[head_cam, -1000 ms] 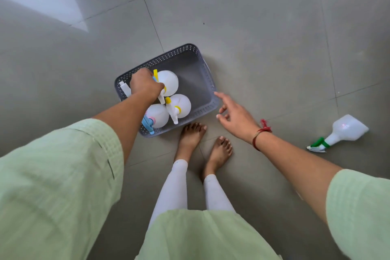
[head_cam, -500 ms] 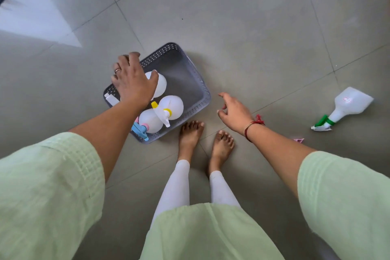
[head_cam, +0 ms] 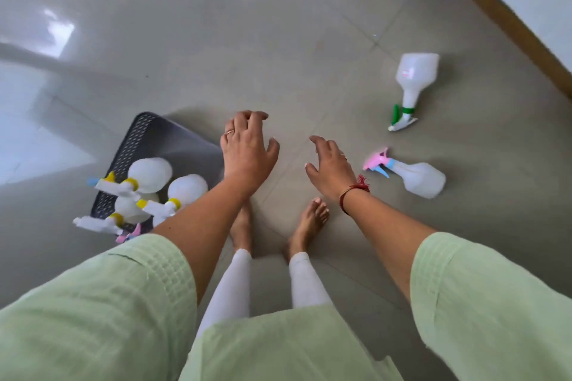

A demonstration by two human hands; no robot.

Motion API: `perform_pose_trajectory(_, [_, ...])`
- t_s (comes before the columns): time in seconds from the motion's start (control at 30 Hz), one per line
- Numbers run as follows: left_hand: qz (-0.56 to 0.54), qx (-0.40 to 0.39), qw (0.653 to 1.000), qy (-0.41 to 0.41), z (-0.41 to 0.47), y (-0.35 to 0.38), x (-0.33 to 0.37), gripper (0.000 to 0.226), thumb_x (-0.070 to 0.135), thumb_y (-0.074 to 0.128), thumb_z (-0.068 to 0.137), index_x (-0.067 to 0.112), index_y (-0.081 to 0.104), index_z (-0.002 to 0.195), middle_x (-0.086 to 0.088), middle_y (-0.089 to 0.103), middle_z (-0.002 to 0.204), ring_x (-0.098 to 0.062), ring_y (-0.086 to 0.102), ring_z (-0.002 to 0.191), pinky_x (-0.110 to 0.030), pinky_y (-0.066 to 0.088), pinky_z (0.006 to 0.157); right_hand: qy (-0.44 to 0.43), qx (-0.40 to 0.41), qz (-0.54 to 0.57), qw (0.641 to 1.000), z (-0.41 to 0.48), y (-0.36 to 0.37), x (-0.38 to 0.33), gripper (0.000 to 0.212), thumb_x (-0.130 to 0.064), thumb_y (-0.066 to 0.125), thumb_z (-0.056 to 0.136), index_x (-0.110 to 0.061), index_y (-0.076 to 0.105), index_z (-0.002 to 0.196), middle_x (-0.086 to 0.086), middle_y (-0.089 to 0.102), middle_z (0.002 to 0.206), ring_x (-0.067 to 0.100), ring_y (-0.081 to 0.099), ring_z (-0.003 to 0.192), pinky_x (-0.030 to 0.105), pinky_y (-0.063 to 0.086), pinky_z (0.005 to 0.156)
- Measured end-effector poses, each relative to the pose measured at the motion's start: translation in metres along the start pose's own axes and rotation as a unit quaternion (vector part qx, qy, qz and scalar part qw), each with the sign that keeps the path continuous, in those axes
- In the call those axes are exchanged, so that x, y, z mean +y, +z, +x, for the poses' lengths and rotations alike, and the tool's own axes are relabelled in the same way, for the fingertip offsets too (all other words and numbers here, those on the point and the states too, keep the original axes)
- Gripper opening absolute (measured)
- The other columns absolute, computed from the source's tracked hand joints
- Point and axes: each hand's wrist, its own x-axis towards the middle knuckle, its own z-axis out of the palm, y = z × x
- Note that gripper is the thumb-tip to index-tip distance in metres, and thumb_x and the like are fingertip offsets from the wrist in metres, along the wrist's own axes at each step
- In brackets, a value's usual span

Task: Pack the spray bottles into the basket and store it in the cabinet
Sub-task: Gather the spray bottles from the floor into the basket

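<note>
A grey perforated basket (head_cam: 136, 139) stands on the floor at the left and holds several white spray bottles (head_cam: 151, 172) with yellow collars. My left hand (head_cam: 247, 150) hovers just right of the basket, fingers spread, holding nothing. My right hand (head_cam: 332, 168) is open above the floor, a little left of a spray bottle with a pink and blue trigger (head_cam: 414, 178) that lies on its side. Farther back to the right lies a bottle with a green trigger (head_cam: 413, 83).
Grey floor tiles run all around. My bare feet (head_cam: 309, 223) stand between the basket and the loose bottles. A wooden strip (head_cam: 507, 18) and a white surface behind it cross the top right corner.
My left hand left the basket and moved right. The view swung right, so the basket slid left and the pink-trigger bottle came into sight. My right hand reached toward it.
</note>
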Motion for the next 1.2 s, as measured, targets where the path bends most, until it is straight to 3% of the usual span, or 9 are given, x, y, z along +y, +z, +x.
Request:
perform_pose_trajectory(0.23, [0.008,-0.092,0.996,-0.021,-0.002,0.045,0.072,0.041,0.032,0.054,0.082,0.021,0.051,0.122,-0.01,0.048,0.129,-0.033,0.039,0.126,-0.046,0.033,0.103,0.093,0.026,-0.092,0.991,-0.025,-0.042,0.119,0.048,-0.02,0.056,0.086,-0.016,0.04,0.132,0.012,0.043,0.13,0.032,0.047,0.119,0.042,0.041,0.096])
perform_pose_trajectory(0.47, [0.038,-0.197,0.978,0.063,0.031,0.14,0.101,0.041,0.023,0.05,0.086,0.015,0.049,0.126,-0.016,0.047,0.132,-0.036,0.034,0.129,-0.041,0.032,0.106,0.157,0.044,-0.184,0.969,0.021,-0.025,0.224,0.039,-0.006,0.047,0.087,-0.014,0.045,0.125,0.011,0.05,0.124,0.031,0.047,0.118,0.04,0.039,0.091])
perform_pose_trajectory(0.73, [0.035,-0.249,0.962,0.109,0.056,0.219,0.098,0.038,0.024,0.051,0.087,0.016,0.051,0.125,-0.012,0.049,0.131,-0.031,0.037,0.127,-0.037,0.035,0.099,0.148,0.083,-0.228,0.959,0.089,0.033,0.271,0.029,-0.008,0.042,0.092,-0.012,0.052,0.118,0.012,0.056,0.12,0.032,0.051,0.115,0.043,0.031,0.103])
perform_pose_trajectory(0.87, [0.026,-0.258,0.96,0.105,0.053,0.215,0.085,0.035,0.023,0.05,0.088,0.016,0.054,0.122,-0.01,0.053,0.127,-0.029,0.044,0.121,-0.034,0.037,0.096,0.16,0.068,-0.206,0.963,0.087,0.035,0.27,0.023,-0.007,0.044,0.09,-0.013,0.059,0.106,0.012,0.066,0.109,0.031,0.059,0.106,0.038,0.034,0.095])
perform_pose_trajectory(0.97, [-0.035,-0.265,0.963,0.044,0.044,0.191,0.084,0.03,0.026,0.052,0.088,0.015,0.057,0.116,-0.006,0.062,0.115,-0.023,0.056,0.103,-0.028,0.044,0.085,0.144,0.09,-0.149,0.974,0.068,0.021,0.242,0.02,-0.016,0.054,0.088,-0.014,0.057,0.108,0.012,0.066,0.108,0.032,0.059,0.106,0.038,0.037,0.09])
perform_pose_trajectory(1.03, [-0.094,-0.272,0.956,-0.055,0.04,0.17,0.091,0.034,0.038,0.053,0.089,0.013,0.059,0.11,-0.01,0.067,0.108,-0.024,0.061,0.092,-0.028,0.048,0.078,0.116,0.115,-0.09,0.982,0.055,0.006,0.206,0.024,-0.025,0.06,0.086,-0.015,0.055,0.107,0.013,0.065,0.106,0.033,0.059,0.103,0.039,0.04,0.086])
perform_pose_trajectory(1.07, [-0.146,-0.285,0.939,-0.128,0.037,0.158,0.093,0.041,0.047,0.053,0.088,0.011,0.057,0.109,-0.014,0.067,0.107,-0.026,0.064,0.088,-0.032,0.053,0.077,0.091,0.129,-0.056,0.986,0.047,0.0,0.185,0.025,-0.026,0.061,0.085,-0.015,0.056,0.107,0.013,0.065,0.104,0.034,0.06,0.1,0.04,0.042,0.084])
perform_pose_trajectory(1.13, [-0.281,-0.307,0.861,-0.292,0.033,0.12,0.102,0.061,0.06,0.052,0.083,0.009,0.049,0.115,-0.021,0.063,0.106,-0.028,0.065,0.078,-0.033,0.056,0.067,0.015,0.162,0.021,0.987,0.033,-0.015,0.132,0.027,-0.021,0.063,0.083,-0.013,0.059,0.108,0.014,0.065,0.102,0.037,0.061,0.097,0.042,0.045,0.083])
perform_pose_trajectory(1.2, [-0.369,-0.286,0.806,-0.365,0.033,0.097,0.109,0.066,0.063,0.057,0.079,0.008,0.045,0.114,-0.02,0.06,0.1,-0.025,0.064,0.073,-0.029,0.056,0.057,-0.037,0.184,0.08,0.979,0.026,-0.018,0.095,0.031,-0.016,0.064,0.082,-0.008,0.062,0.112,0.015,0.066,0.105,0.038,0.061,0.098,0.043,0.047,0.086])
